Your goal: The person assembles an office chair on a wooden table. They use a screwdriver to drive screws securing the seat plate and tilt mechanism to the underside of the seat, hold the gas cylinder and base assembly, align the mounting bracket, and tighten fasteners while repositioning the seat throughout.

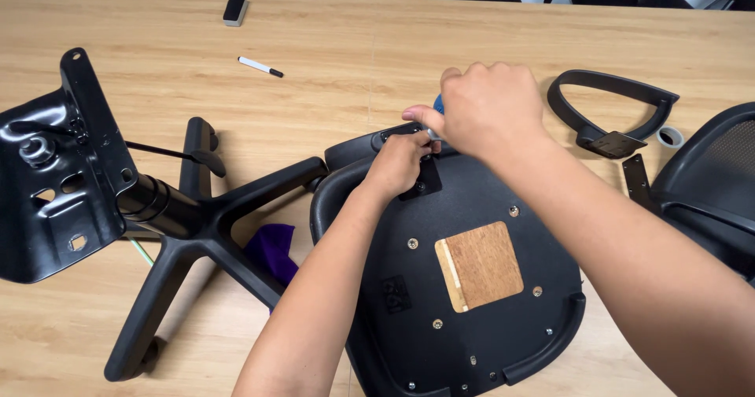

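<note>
We have the seat [472,287] flipped underside-up on the worktop [354,51] so its screw holes face us. Our left hand [401,165] presses flat on the armrest bracket [429,178] at the seat's far edge, steadying it; our right hand [487,110] is closed around a blue-handled screwdriver [437,104] just above.

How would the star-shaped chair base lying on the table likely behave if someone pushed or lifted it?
The chair base looks like rigid black moulded plastic, so it would probably stay stiff. With its column and metal mounting plate attached at one end, it is likely heavy and lopsided to lift. Lying on its side on the table, resting on its legs, it would probably pivot or rock rather than slide straight.
</note>
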